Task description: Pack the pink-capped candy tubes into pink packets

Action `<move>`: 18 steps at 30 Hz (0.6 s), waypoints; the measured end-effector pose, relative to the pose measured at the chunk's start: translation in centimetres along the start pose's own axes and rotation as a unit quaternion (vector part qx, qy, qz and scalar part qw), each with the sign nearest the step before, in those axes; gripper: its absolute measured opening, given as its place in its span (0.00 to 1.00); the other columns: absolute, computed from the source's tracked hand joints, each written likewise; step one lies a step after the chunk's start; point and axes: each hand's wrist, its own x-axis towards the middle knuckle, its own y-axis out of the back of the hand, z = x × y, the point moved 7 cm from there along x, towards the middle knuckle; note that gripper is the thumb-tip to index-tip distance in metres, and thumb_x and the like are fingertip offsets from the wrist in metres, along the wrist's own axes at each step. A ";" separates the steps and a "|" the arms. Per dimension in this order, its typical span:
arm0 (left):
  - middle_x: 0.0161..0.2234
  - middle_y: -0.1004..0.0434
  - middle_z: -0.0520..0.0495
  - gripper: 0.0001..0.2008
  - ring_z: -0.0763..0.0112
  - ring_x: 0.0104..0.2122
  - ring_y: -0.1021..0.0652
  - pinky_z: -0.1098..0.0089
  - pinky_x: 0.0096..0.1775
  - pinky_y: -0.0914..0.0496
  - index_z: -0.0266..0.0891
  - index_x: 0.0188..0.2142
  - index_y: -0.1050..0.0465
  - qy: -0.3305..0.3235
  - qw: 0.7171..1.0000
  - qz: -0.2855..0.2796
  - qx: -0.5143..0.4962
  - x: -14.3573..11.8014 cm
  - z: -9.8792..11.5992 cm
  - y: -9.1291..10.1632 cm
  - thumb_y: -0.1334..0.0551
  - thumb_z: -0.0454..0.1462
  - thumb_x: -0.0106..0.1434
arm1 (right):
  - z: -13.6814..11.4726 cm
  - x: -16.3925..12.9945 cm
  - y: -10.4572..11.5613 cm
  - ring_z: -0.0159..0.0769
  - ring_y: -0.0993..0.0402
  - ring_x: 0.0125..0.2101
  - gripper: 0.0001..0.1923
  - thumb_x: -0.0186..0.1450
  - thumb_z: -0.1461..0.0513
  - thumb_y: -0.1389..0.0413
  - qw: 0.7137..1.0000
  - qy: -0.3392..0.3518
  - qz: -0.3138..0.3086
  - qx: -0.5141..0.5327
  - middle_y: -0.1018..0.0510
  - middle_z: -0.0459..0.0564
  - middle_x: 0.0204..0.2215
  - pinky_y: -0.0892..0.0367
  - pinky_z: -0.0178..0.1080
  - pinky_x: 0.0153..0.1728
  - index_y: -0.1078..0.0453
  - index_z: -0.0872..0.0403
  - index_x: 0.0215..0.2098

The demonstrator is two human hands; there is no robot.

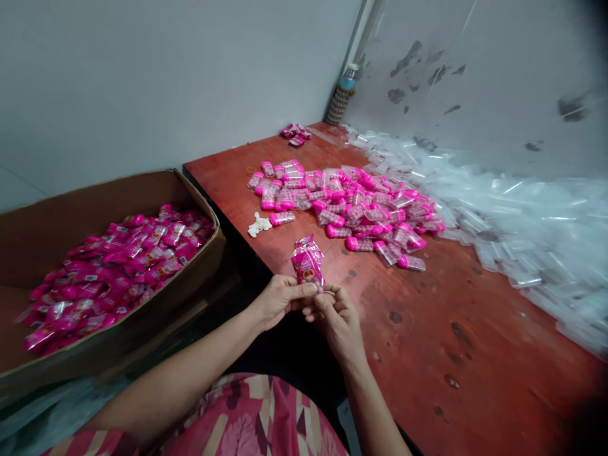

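Both hands meet over the near edge of a red-brown table [427, 354]. My left hand [278, 299] and my right hand [335, 316] pinch the lower end of a small pink packet [308, 263] that stands upright between the fingertips. Beyond it on the table lies a heap of small clear tubes with pink caps [351, 206]. A wide pile of clear plastic sleeves [527, 221] spreads along the right side by the wall.
An open cardboard box [199, 266] at my left holds many pink packets [114, 272]. A crumpled white scrap [259, 225] lies near the table's left edge. A few pink packets [295, 133] and a bottle [342, 95] sit at the far corner.
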 end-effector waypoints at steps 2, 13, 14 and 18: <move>0.20 0.28 0.46 0.11 0.76 0.18 0.30 0.71 0.24 0.33 0.27 0.26 0.26 -0.012 1.000 0.003 -0.009 -0.7 0.3 0.0 0.34 0.37 0.48 | -0.1 0.5 -0.4 0.28 0.29 0.18 0.09 0.59 0.60 0.45 1.000 0.005 0.000 0.001 0.27 0.40 0.20 0.33 0.30 0.19 0.40 0.52 0.36; 0.48 0.29 0.43 0.20 0.58 0.50 0.32 0.59 0.53 0.45 0.41 0.43 0.29 -0.311 0.851 0.211 0.366 -1.6 8.5 4.4 0.36 0.43 0.50 | -1.5 1.2 3.5 0.28 0.31 0.20 0.11 0.58 0.56 0.45 0.990 -0.003 0.102 -0.100 0.27 0.44 0.23 0.35 0.30 0.21 0.36 0.53 0.34; 0.50 0.32 0.44 0.21 0.58 0.53 0.36 0.58 0.55 0.50 0.43 0.44 0.29 -0.296 0.825 0.179 0.446 -0.2 7.4 3.3 0.36 0.42 0.49 | -1.5 1.3 3.6 0.28 0.31 0.21 0.11 0.57 0.55 0.45 0.989 -0.006 0.101 -0.110 0.28 0.44 0.23 0.36 0.31 0.21 0.36 0.53 0.34; 0.54 0.36 0.47 0.14 0.58 0.58 0.45 0.53 0.56 0.62 0.47 0.41 0.28 -0.275 0.729 0.137 0.611 3.2 4.1 1.3 0.38 0.37 0.53 | -1.2 1.2 3.8 0.29 0.32 0.21 0.11 0.57 0.54 0.45 0.985 -0.008 0.096 -0.142 0.28 0.44 0.22 0.36 0.32 0.22 0.35 0.54 0.32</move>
